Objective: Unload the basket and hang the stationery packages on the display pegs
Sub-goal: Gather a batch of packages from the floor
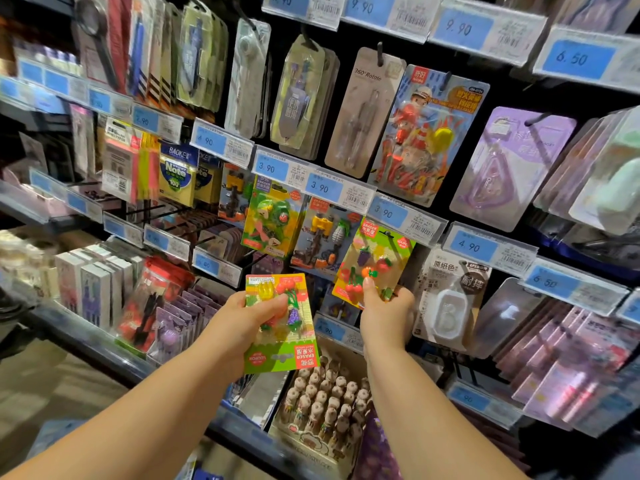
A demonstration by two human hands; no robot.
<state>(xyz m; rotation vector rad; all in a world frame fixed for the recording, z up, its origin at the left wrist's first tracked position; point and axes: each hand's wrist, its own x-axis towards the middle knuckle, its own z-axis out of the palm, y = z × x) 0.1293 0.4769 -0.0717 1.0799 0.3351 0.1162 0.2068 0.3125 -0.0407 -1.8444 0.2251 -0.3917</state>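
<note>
Left hand point(239, 323) tight around upside-down ERASER pack point(282, 355), right hand point(384, 313) tight on second ERASER pack point(375, 254) under 3.90 tag point(388, 213)

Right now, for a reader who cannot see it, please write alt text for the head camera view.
The right hand holds a fruit eraser package up at a display peg below a 3.90 price tag. The left hand grips a second eraser package, upside down. Other hanging stationery packs surround them.
</note>
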